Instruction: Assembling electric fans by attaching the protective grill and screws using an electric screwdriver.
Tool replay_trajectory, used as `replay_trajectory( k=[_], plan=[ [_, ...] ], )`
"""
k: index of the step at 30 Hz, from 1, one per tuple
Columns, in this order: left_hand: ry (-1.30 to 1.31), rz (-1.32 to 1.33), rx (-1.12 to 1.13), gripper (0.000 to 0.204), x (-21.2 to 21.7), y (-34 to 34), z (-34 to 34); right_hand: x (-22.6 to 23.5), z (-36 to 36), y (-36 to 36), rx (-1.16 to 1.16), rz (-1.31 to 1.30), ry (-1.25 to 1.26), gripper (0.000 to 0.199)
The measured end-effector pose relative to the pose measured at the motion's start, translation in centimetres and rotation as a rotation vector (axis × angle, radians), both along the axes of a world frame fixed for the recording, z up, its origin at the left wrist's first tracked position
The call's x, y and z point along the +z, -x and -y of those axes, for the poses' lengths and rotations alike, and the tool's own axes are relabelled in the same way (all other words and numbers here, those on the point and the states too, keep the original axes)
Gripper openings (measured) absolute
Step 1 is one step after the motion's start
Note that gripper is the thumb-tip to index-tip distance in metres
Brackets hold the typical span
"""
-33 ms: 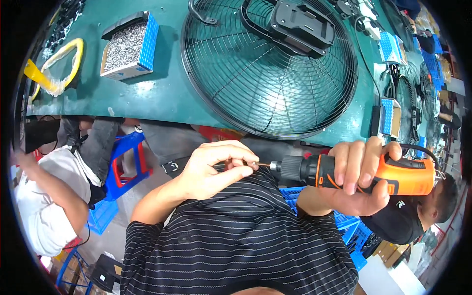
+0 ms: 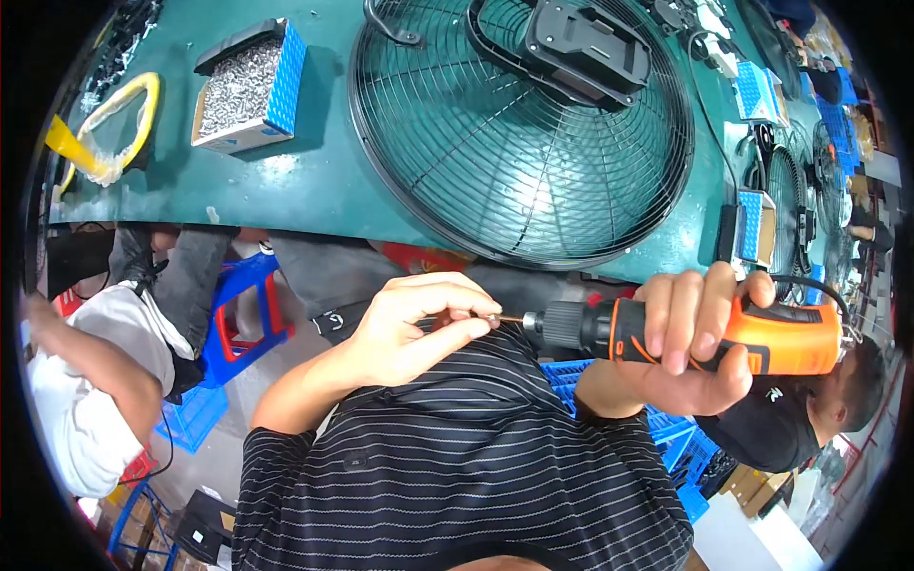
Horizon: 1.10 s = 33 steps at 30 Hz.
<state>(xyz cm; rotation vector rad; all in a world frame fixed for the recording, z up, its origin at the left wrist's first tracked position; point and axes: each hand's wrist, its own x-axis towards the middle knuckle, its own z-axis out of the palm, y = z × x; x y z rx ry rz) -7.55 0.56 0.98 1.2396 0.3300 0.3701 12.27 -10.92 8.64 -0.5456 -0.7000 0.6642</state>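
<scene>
In my right hand (image 2: 695, 333) is an orange and black electric screwdriver (image 2: 776, 338), held level with its thin bit (image 2: 511, 318) pointing left. My left hand (image 2: 419, 328) is closed in a pinch at the bit's tip. A small piece there is mostly hidden by the thumb and fingers, and I cannot tell what it is. Both hands are in front of my striped shirt, near the table's front edge. Beyond them on the table lies a round black fan grille (image 2: 457, 181) with a black motor housing (image 2: 586, 52) on top.
On the green table (image 2: 314, 190), a box of small metal screws (image 2: 243, 90) stands left of the grille. Farther left is a yellow tape ring (image 2: 148, 105). People sit on both sides, one beside a blue stool (image 2: 228, 333). Blue crates (image 2: 671, 438) stand at my right.
</scene>
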Motion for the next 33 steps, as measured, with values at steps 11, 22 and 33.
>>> replay_trajectory(
  k=[11,22,33],
  plan=[
    [-1.338,-0.254,0.584,0.050,-2.2,-2.9,-1.2,-2.9,-2.7,-1.2,0.039,0.227,0.078,0.055],
    [-1.346,-0.293,0.445,0.056,-2.1,-2.7,-2.1,-1.7,-4.9,-2.1,0.223,0.508,0.098,0.053],
    [-1.438,-0.195,0.108,0.074,0.7,-4.0,-6.6,-1.8,-7.1,-3.3,0.380,0.491,0.171,0.053]
  ],
)
